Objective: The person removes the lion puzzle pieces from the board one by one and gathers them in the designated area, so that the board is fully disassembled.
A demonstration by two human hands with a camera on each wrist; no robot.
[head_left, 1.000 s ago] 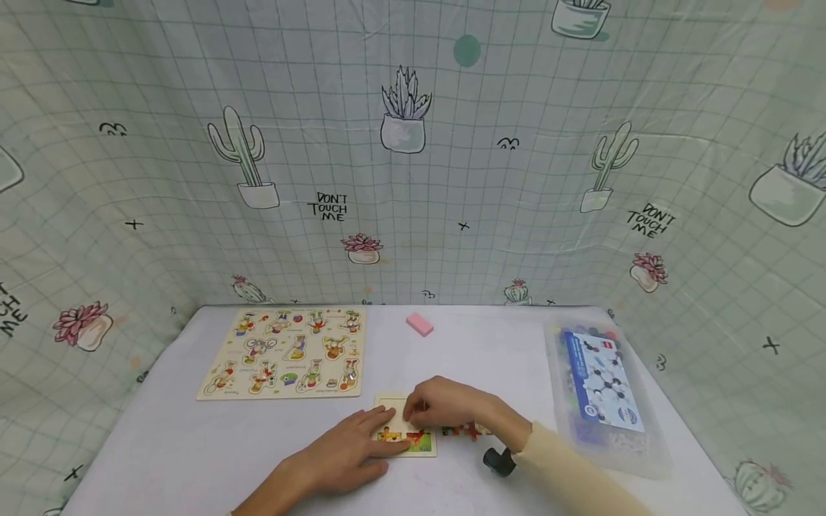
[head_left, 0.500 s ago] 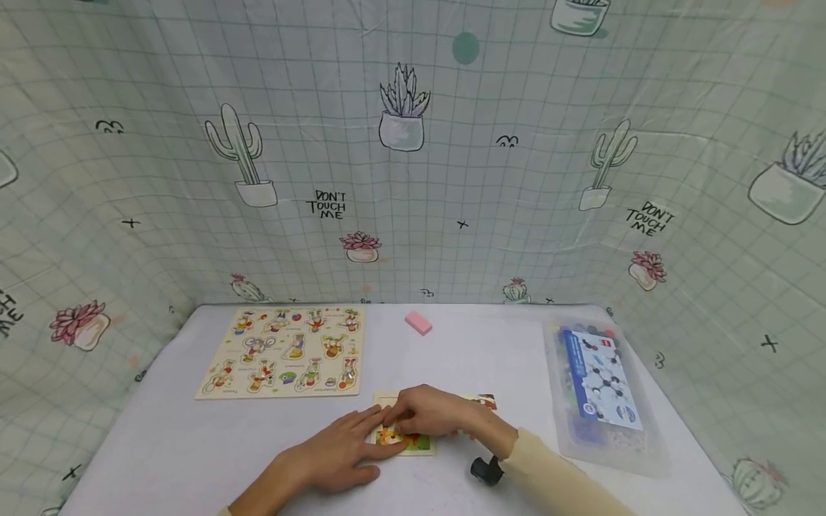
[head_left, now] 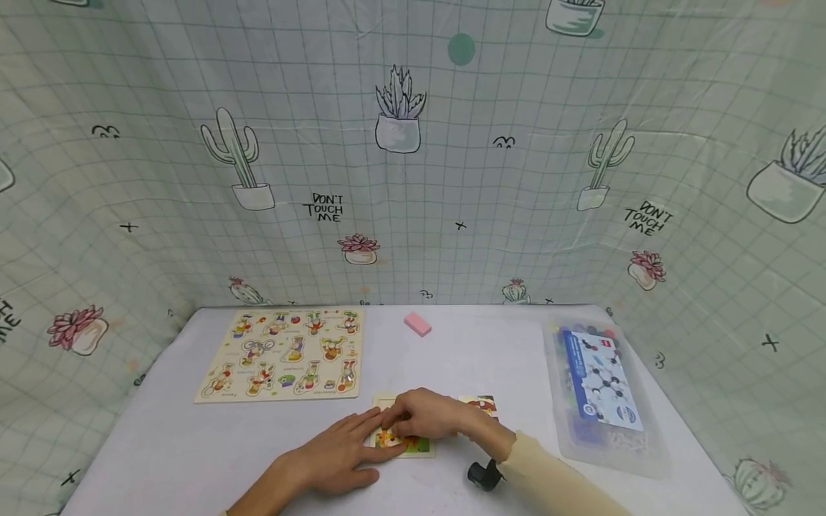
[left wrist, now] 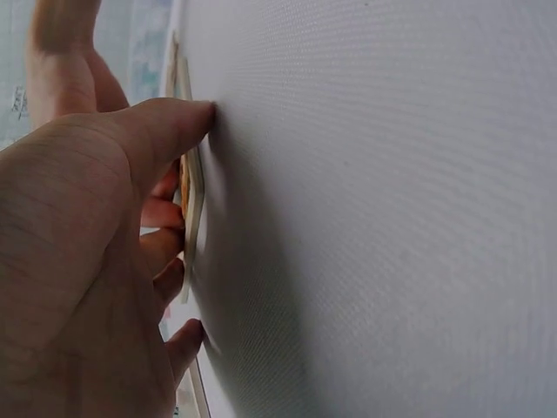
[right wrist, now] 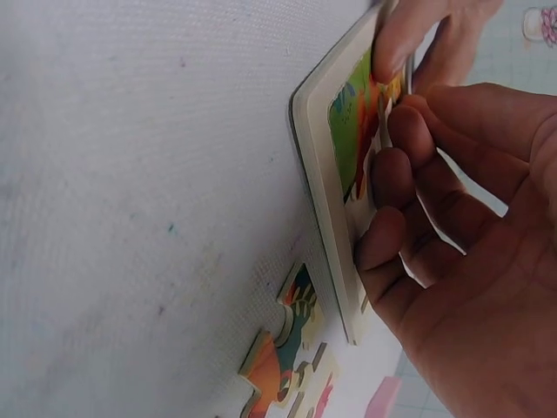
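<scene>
A small jigsaw puzzle board [head_left: 384, 402] with a pale frame lies on the table; a bright animal picture with green fills its near part. My left hand [head_left: 338, 451] rests on the board's left side, fingers fairly straight and thumb along the near edge. In the left wrist view its thumb [left wrist: 174, 126] reaches toward the table surface. Over the board, my right hand [head_left: 426, 414] pinches a puzzle piece [right wrist: 384, 122] with thumb and forefinger; the piece tilts against the picture and is mostly hidden. Loose puzzle pieces [right wrist: 300, 300] lie beside the board, partly behind the right wrist.
A wooden peg board with cartoon animals [head_left: 284, 355] lies at the back left. Behind the hands is a pink eraser-like block [head_left: 417, 324]. A clear plastic case with a blue label [head_left: 605, 394] stands on the right. A black device [head_left: 484, 475] sits by the right wrist.
My right hand has shifted slightly left and nearer over the board, uncovering loose pieces behind its wrist. My left hand stays on the board with little movement.
</scene>
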